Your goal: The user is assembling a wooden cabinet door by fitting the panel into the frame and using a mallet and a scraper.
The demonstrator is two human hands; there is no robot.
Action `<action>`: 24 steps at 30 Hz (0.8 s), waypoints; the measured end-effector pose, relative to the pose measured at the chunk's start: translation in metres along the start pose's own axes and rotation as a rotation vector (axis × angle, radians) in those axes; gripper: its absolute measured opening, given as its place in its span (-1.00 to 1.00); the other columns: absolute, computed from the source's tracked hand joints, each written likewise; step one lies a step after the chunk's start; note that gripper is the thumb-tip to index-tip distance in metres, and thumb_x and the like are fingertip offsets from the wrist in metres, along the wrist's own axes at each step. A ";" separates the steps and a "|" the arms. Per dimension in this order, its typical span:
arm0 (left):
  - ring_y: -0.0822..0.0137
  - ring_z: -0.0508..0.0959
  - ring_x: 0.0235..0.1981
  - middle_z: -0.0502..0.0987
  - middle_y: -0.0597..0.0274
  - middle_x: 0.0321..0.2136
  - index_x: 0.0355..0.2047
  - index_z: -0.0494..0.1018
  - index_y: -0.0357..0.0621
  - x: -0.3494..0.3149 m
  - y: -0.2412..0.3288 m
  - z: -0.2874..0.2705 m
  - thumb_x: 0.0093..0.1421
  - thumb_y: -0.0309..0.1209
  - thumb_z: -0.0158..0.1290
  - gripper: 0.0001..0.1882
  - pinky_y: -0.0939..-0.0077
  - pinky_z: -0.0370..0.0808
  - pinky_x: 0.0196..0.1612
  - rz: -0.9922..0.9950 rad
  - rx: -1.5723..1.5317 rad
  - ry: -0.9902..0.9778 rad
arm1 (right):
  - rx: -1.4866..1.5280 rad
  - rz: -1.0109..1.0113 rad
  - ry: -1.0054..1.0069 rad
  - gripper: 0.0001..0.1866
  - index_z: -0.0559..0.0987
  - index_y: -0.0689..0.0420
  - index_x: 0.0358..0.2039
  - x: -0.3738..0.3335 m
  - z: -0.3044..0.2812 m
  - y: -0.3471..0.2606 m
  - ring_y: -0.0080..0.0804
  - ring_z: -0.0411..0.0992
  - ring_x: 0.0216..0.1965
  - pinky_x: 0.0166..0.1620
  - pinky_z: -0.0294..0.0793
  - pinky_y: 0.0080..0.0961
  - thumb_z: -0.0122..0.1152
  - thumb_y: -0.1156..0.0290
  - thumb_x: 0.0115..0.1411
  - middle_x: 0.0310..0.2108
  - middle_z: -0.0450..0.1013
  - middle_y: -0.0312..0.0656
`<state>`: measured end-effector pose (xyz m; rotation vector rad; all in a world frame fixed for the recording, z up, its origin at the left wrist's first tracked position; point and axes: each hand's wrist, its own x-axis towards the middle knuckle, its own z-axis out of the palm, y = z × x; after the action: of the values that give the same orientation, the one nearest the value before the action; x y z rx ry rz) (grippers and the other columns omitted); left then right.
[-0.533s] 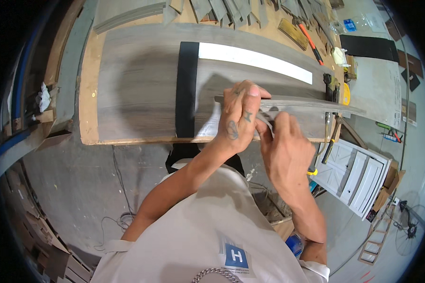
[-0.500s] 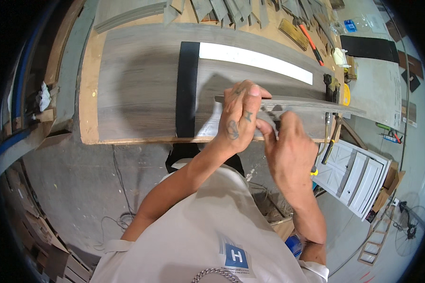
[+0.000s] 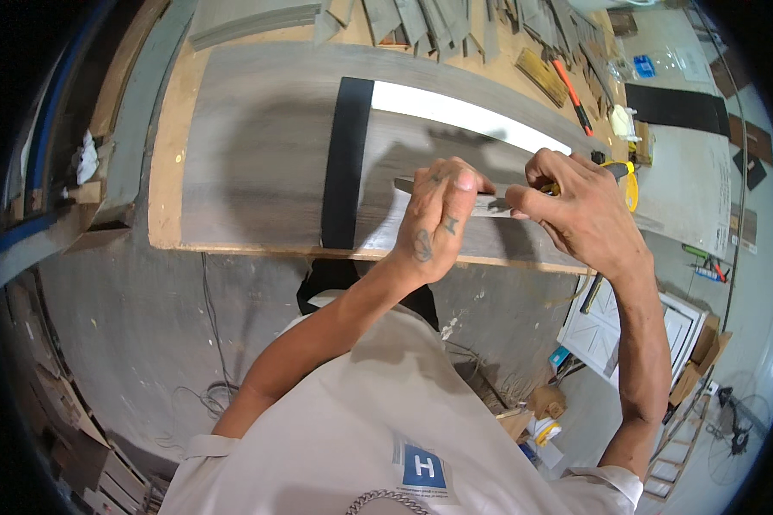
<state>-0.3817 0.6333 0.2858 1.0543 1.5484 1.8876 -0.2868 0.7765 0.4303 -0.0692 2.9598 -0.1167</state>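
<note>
My left hand [image 3: 438, 219] is closed around a narrow grey wood-look strip [image 3: 494, 205] held over the near part of the workbench. The strip's left end pokes out past my knuckles. Close to its right part, my right hand [image 3: 584, 210] has bent fingers around a slim yellow-and-black tool [image 3: 620, 170], whose kind I cannot make out. Fingers hide most of the tool and where it meets the strip. Under both hands lies a wide grey wood-look board [image 3: 258, 154], with a black strip [image 3: 345, 163] across it and a long white strip [image 3: 464, 112] along it.
Offcuts [image 3: 421, 26] are heaped along the bench's far side, near a wooden block [image 3: 541, 75] and a red-and-black tool [image 3: 573, 96]. A black panel [image 3: 678, 107] lies at the right. A white cabinet piece [image 3: 605, 330] stands below the bench's right end.
My right hand has moved right and away from me, and the yellow-and-black tool now shows in it. The strip's long right end no longer shows. My left hand keeps its hold.
</note>
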 end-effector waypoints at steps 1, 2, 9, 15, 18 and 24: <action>0.17 0.41 -0.27 0.46 0.14 -0.39 -0.38 0.45 -0.21 -0.001 -0.001 0.001 0.47 -0.19 -0.42 -0.49 0.28 0.23 -0.02 0.015 -0.008 -0.003 | 0.002 -0.018 -0.001 -0.78 0.46 -0.13 -0.29 0.002 0.002 0.003 -0.31 0.42 -0.40 -0.33 0.43 -0.33 0.16 0.45 0.02 -0.38 0.27 -0.28; 0.16 0.41 -0.28 0.46 0.14 -0.39 -0.40 0.42 -0.20 -0.003 -0.001 0.002 0.47 -0.21 -0.40 -0.52 0.28 0.23 -0.03 0.031 -0.006 0.029 | 0.056 -0.064 -0.004 -0.79 0.46 -0.13 -0.31 0.004 0.004 0.005 -0.33 0.41 -0.39 -0.30 0.41 -0.34 0.17 0.44 0.01 -0.39 0.27 -0.29; 0.23 0.42 -0.30 0.42 0.23 -0.38 -0.28 0.35 -0.16 -0.017 -0.009 0.010 0.47 -0.18 -0.41 -0.59 0.31 0.20 -0.03 0.170 0.049 0.134 | 0.171 -0.274 -0.028 -0.79 0.41 0.06 -0.37 0.017 0.015 0.017 -0.30 0.38 -0.37 -0.25 0.36 -0.36 0.24 0.27 0.10 -0.48 0.30 -0.27; 0.24 0.36 -0.18 0.39 0.14 -0.27 0.01 0.32 -0.19 -0.037 -0.004 0.034 0.26 0.36 -0.40 -0.18 0.17 0.11 0.05 0.021 0.022 0.370 | 0.064 -0.449 -0.083 -0.71 0.46 0.13 -0.33 0.020 0.021 0.019 -0.38 0.35 -0.44 -0.33 0.32 -0.43 0.29 0.22 0.07 -0.51 0.35 -0.30; 0.22 0.37 -0.22 0.40 0.14 -0.29 0.02 0.32 -0.20 -0.037 -0.008 0.034 0.28 0.35 -0.50 -0.16 0.21 0.14 0.03 0.083 0.060 0.403 | -0.012 -0.517 -0.094 -0.66 0.51 0.15 -0.26 0.025 0.016 0.016 -0.43 0.30 -0.47 -0.38 0.29 -0.47 0.30 0.19 0.06 -0.51 0.37 -0.35; 0.17 0.37 -0.31 0.43 0.15 -0.39 -0.18 0.43 -0.25 -0.032 -0.020 0.035 0.31 0.31 -0.70 -0.09 0.29 0.20 -0.04 0.113 0.059 0.486 | -0.046 -0.564 -0.110 -0.61 0.54 0.18 -0.17 0.039 0.013 0.016 -0.32 0.34 -0.50 -0.40 0.30 -0.37 0.30 0.22 0.04 -0.52 0.40 -0.27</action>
<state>-0.3367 0.6346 0.2602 0.7508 1.8432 2.3115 -0.3235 0.7899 0.4092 -0.8816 2.7449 -0.1118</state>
